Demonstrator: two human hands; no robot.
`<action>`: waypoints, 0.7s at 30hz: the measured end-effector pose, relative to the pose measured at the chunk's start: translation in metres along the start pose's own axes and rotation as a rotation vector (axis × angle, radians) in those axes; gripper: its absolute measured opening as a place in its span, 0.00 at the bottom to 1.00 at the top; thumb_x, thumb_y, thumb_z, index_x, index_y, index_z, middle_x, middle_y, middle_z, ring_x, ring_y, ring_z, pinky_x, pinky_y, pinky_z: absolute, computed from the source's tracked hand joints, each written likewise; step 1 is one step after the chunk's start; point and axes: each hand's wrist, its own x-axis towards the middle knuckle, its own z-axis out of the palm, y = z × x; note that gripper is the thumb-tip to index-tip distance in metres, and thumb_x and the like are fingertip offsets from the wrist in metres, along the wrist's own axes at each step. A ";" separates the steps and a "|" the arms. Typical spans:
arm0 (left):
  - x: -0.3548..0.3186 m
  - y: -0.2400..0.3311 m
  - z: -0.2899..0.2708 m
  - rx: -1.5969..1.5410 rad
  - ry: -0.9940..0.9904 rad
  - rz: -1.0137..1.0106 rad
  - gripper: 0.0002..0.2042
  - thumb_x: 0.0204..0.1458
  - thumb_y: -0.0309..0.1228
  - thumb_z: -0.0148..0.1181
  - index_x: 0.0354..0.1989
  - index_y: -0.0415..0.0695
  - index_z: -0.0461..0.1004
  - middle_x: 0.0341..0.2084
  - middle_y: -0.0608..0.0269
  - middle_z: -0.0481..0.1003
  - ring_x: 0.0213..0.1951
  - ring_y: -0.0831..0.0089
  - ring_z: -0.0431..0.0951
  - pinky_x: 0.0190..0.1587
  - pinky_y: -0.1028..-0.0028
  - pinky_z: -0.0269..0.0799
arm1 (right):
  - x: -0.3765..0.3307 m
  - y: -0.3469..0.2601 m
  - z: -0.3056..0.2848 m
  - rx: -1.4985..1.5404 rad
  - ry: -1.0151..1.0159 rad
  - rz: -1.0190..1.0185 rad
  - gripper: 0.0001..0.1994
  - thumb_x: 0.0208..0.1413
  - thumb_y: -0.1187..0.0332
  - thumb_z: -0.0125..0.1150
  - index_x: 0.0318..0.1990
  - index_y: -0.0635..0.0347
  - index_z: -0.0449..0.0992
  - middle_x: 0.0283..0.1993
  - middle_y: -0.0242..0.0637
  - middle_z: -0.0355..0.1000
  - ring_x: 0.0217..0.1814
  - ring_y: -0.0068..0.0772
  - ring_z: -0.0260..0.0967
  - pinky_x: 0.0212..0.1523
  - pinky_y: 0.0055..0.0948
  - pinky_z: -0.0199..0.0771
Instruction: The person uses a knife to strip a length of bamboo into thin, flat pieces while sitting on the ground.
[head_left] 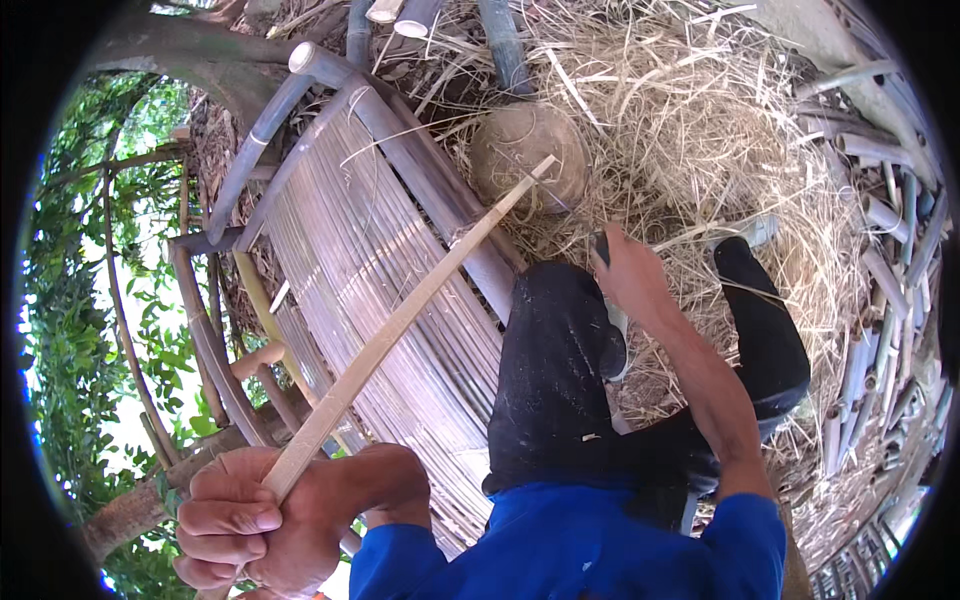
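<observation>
At the lower left my left hand [290,515] is closed around the end of a long, pale bamboo strip [400,322]. The strip slants up and to the right, and its far, narrow end lies over a round wooden stump [500,150]. My right hand [633,272] is closed on the dark handle of a knife [601,248], just below and right of the stump. A thin blade shows faintly near the strip's far end; whether it touches the strip, I cannot tell.
A bamboo-slat bench [350,230] with a thick pole frame stands left of my legs. Dry shavings [710,140] cover the ground around the stump. Stacked bamboo poles [880,270] line the right side. Green leaves [80,300] fill the far left behind a pole railing.
</observation>
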 end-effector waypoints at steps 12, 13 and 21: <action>-0.025 0.021 0.026 0.128 -0.100 -0.259 0.25 0.67 0.57 0.42 0.36 0.44 0.67 0.17 0.68 0.60 0.14 0.78 0.59 0.13 0.77 0.54 | -0.080 -0.091 -0.038 0.395 0.201 -0.178 0.14 0.61 0.67 0.63 0.52 0.58 0.70 0.37 0.54 0.76 0.38 0.59 0.76 0.35 0.46 0.75; -0.029 0.021 0.029 0.132 -0.043 -0.235 0.25 0.67 0.58 0.41 0.37 0.45 0.67 0.17 0.70 0.59 0.12 0.80 0.57 0.11 0.79 0.50 | -0.086 -0.100 -0.039 0.385 0.170 -0.218 0.14 0.61 0.67 0.63 0.51 0.59 0.71 0.37 0.53 0.76 0.37 0.59 0.77 0.34 0.46 0.76; -0.048 0.036 0.036 0.135 0.012 -0.225 0.25 0.66 0.58 0.42 0.35 0.46 0.66 0.16 0.71 0.57 0.11 0.81 0.55 0.10 0.79 0.47 | -0.126 -0.150 -0.080 0.461 0.365 -0.566 0.12 0.56 0.67 0.67 0.44 0.58 0.74 0.31 0.42 0.71 0.25 0.45 0.75 0.24 0.37 0.78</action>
